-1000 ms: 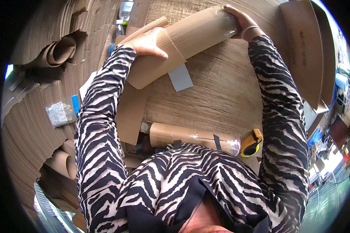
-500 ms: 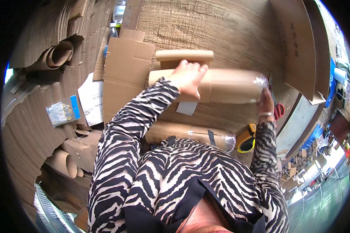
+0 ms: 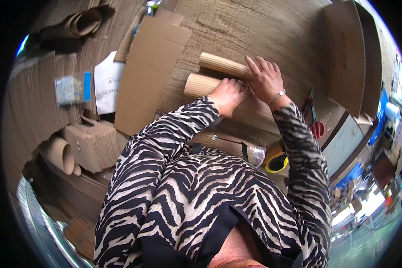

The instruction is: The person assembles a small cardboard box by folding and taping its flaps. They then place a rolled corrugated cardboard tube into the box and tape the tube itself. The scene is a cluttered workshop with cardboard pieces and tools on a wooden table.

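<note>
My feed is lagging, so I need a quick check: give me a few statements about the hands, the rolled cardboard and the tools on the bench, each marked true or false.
1. Both hands, left hand and right hand, rest on the brown rolled corrugated cardboard tube. True.
2. The red-handled scissors are in the right hand. False: they lie on the wooden bench, apart from both hands.
3. A flat brown cardboard sheet lies to the left of the tube. True.
4. The yellow tape dispenser sits on top of the tube. False: it lies nearer the person's body, beside a clear-wrapped roll.
</note>
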Tool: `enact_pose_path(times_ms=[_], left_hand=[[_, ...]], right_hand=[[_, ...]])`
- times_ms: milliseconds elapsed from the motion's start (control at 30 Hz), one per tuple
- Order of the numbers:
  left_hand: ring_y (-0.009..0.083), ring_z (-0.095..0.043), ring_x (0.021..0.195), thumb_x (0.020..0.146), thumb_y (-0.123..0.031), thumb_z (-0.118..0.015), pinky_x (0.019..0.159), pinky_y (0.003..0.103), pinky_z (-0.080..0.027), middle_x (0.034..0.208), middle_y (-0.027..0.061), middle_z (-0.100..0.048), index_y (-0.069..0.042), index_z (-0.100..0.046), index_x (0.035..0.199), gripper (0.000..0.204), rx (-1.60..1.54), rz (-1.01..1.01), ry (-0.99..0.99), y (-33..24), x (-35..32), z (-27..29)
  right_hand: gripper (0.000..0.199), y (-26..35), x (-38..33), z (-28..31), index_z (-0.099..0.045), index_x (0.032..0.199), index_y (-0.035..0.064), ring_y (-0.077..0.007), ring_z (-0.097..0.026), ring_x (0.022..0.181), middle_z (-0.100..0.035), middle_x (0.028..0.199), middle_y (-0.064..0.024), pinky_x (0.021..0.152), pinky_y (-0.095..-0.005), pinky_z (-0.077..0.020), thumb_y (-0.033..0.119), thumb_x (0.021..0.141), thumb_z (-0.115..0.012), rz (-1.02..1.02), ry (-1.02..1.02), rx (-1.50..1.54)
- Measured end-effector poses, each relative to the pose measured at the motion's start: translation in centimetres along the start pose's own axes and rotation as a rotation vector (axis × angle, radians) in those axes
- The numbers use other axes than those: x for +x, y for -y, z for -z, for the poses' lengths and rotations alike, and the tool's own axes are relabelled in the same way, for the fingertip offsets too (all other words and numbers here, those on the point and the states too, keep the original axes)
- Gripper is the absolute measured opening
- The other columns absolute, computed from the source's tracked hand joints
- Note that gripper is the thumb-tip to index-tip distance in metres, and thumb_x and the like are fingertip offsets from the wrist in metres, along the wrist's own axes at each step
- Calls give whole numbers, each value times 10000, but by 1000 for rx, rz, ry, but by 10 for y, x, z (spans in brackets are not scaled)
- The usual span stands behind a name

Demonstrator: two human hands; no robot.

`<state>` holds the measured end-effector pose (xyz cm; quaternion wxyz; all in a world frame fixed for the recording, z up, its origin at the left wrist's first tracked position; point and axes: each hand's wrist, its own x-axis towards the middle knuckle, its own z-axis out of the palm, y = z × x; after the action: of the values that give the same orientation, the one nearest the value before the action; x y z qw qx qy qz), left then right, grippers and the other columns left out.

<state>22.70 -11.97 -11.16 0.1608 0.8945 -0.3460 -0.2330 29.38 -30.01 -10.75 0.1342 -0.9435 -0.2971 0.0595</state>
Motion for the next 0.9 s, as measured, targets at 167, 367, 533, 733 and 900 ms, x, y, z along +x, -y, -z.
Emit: enact_pose_path(times_ms=[167,367,533,733,900], left_hand=[[298,-546,1002,650,-290,-724,852,422,-423,1062,162,-582,-48,-567,1181,604,-53,106,-40,-3,-3,-16],[261,-585,1057,803,-281,-598,896,479,-407,1079,96,-643,-124,-622,1120,355,-113,190,22,-10,12,-13],[255,-619,1001,848,-270,-550,879,510,-413,1031,52,-673,-157,-697,1001,240,-166,275,-88,-18,25,-28],[299,-555,1153,901,-274,-490,931,548,-372,1206,77,-639,-148,-677,1158,342,-57,397,0,-45,111,-89],[328,-533,1181,914,-306,-462,918,621,-378,1263,77,-607,-165,-650,1212,380,-127,293,63,-37,72,-51]], right_hand=[[587,-9,59,-38,-479,1333,191,-274,-596,965,-599,1051,-85,841,-429,-464,204,767,-637,-134,69,-218],[749,24,71,-48,-429,1380,211,-297,-523,1146,-531,1224,-97,943,-458,-409,301,711,-756,99,290,-237],[606,6,80,-61,-452,1316,191,-334,-582,1068,-524,1258,-117,843,-450,-507,311,774,-696,-225,338,-240],[502,-8,94,-51,-476,1271,142,-350,-579,1069,-572,1207,-126,845,-459,-496,293,821,-640,-62,257,-224],[527,1,82,-25,-506,1250,115,-343,-621,979,-628,1101,-159,829,-434,-492,410,842,-663,-292,254,-209]])
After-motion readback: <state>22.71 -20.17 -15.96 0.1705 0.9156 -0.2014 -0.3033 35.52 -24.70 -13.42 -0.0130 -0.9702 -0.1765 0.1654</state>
